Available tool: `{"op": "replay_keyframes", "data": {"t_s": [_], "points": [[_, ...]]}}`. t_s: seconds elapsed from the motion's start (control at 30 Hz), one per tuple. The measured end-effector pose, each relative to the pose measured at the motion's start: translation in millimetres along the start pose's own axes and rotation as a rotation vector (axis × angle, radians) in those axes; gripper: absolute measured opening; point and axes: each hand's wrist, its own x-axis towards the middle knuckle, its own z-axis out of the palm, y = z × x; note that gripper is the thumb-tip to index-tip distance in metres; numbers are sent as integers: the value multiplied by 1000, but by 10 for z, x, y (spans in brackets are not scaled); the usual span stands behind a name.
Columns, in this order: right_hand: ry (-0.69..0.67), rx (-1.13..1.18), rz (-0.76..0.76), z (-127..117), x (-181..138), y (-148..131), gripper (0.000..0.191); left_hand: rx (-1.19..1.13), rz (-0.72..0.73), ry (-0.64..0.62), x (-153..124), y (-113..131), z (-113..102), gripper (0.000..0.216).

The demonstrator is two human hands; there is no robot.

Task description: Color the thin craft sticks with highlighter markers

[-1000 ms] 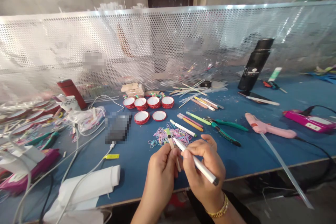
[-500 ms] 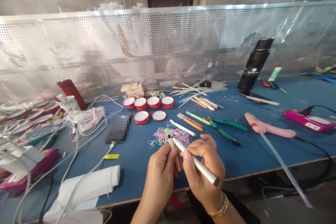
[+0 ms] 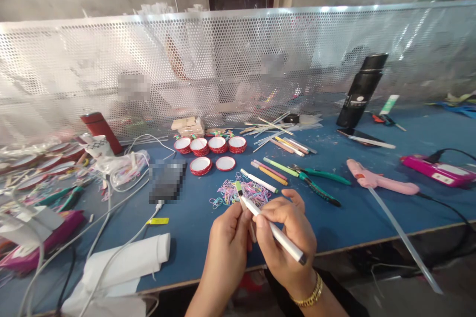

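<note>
left hand (image 3: 226, 237): thumb and fingers pinch a slim pale stick (image 3: 240, 192), green and black at its upper end, over the desk (image 3: 186, 223) by its front edge.
right hand (image 3: 288, 237): fingers closed round a white marker (image 3: 277, 233); its tip meets or nearly meets the stick, i cannot tell which.
loops: a pastel heap of loops (image 3: 260, 193) lies just beyond both hands.
tools: green-handled pliers (image 3: 303, 174) right of the heap; farther on, a pink glue gun (image 3: 375, 182) toward the desk's right end.
stacks: red-rimmed white discs (image 3: 217, 146) behind the heap, toward the back edge.
back edge: a perforated screen (image 3: 223, 59) runs along it.
</note>
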Motion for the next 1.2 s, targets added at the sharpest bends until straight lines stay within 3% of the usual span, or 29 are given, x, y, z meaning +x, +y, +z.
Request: {"op": "replay_keyframes", "data": {"t_s": [1.2], "points": [[1, -17, 6, 14, -2, 18, 12, -20, 1, -9, -15, 6, 6, 37]]}}
